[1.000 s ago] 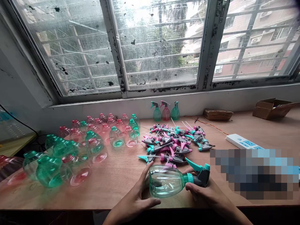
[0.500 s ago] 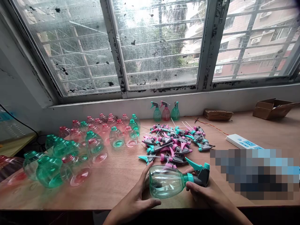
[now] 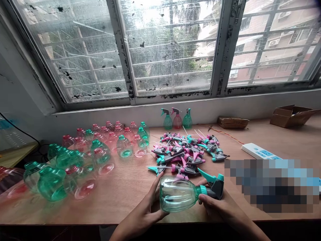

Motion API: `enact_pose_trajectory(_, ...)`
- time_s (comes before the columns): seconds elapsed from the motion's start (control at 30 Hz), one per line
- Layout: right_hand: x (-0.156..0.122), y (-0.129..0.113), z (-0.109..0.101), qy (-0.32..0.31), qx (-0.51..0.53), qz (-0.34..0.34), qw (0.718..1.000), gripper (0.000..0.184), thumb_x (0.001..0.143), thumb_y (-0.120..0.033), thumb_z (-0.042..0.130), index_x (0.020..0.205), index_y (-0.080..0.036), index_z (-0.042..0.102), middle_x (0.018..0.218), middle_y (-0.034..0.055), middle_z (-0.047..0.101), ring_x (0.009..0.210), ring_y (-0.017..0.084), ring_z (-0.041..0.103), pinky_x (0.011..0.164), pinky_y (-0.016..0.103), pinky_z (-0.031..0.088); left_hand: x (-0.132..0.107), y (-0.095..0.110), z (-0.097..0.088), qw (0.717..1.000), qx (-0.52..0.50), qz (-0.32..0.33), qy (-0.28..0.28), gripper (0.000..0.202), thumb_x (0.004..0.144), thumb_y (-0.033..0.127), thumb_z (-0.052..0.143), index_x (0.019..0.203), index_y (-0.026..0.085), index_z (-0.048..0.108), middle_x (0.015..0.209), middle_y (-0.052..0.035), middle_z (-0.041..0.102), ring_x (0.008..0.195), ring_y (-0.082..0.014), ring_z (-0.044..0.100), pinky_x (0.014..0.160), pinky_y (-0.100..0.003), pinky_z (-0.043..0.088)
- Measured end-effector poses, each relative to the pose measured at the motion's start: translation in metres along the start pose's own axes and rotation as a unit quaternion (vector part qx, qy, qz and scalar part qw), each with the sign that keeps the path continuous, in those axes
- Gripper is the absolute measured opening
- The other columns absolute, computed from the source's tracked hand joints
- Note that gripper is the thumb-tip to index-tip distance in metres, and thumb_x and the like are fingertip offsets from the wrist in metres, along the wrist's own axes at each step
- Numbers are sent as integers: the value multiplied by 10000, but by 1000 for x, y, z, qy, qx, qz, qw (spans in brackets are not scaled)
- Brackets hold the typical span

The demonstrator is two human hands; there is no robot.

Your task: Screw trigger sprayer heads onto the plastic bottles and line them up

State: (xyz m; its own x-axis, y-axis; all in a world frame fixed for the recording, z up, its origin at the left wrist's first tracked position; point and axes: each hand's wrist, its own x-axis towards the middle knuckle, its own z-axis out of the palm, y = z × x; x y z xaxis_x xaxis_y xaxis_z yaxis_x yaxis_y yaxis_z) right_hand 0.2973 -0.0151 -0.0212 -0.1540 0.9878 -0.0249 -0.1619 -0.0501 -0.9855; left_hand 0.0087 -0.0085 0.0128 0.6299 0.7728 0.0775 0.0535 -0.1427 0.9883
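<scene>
A clear green spray bottle (image 3: 178,194) lies sideways above the table's front edge, its trigger head pointing right. My left hand (image 3: 147,204) is closed around the bottle's base end, with the thumb below and fingers behind it. At the neck, my right hand (image 3: 213,202) grips near the teal collar, the thumb against the grey and teal trigger head (image 3: 217,187). Its other fingers are partly hidden behind the bottle. Just beyond lies a pile of pink, teal and grey trigger heads (image 3: 185,152) with thin white tubes.
Many open pink and green bottles (image 3: 124,147) stand on the left of the wooden table (image 3: 120,207). By the wall are three spray bottles with heads (image 3: 177,120), a brown package (image 3: 233,122) and a cardboard box (image 3: 288,117). A white power strip (image 3: 260,152) lies right, beside a blurred-out patch.
My left thumb has moved in under the bottle's base end, closing the hand on it. The bottle and my right hand have hardly moved.
</scene>
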Motion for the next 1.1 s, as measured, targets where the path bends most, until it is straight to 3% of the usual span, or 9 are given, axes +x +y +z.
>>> enact_pose_trajectory(0.17,-1,-1,1,7,-6,3,1000,392,735,-487,861,952,-198,709,705,-12,703,602,153,544,590,294,373,-3,-2,-6,1000,12,-15,-3,1099,872,275,789,1604,418,-18,1740,1,137,1597,-319,96,1299,-501,134)
enact_pose_trajectory(0.3,-1,0,1,3,5,6,1000,412,724,-478,872,977,-198,709,706,-21,694,593,146,540,588,295,376,-4,-5,-9,1000,22,-22,0,1004,876,417,767,1625,340,102,1737,-47,149,1590,-368,90,1294,-554,71)
enact_pose_trajectory(0.6,-1,-4,3,30,-35,-16,999,370,733,-544,834,831,-203,728,690,5,701,639,191,577,647,338,423,-1,2,-3,1000,18,-16,-8,1089,863,153,767,1613,404,17,1715,-70,240,1569,-318,233,1280,-570,155)
enact_pose_trajectory(0.73,-1,-2,3,35,-13,-2,999,377,716,-502,870,889,-206,713,692,-9,706,627,175,576,632,324,416,-1,3,-2,1000,0,-16,-5,1067,859,178,779,1612,415,61,1728,-45,195,1570,-331,223,1280,-569,154)
enact_pose_trajectory(0.93,-1,3,1,5,16,2,1000,409,723,-475,885,980,-203,720,674,-38,657,589,138,528,578,285,380,-1,1,-5,1000,-25,-10,-12,956,905,362,746,1621,376,113,1740,-36,137,1590,-367,99,1290,-566,77)
enact_pose_trajectory(1.1,1,2,-1,19,-25,6,999,388,736,-549,843,783,-180,735,694,6,675,599,152,539,569,290,396,-2,2,-4,1000,5,-17,-8,991,908,263,736,1618,396,59,1741,-19,128,1598,-339,48,1294,-565,64)
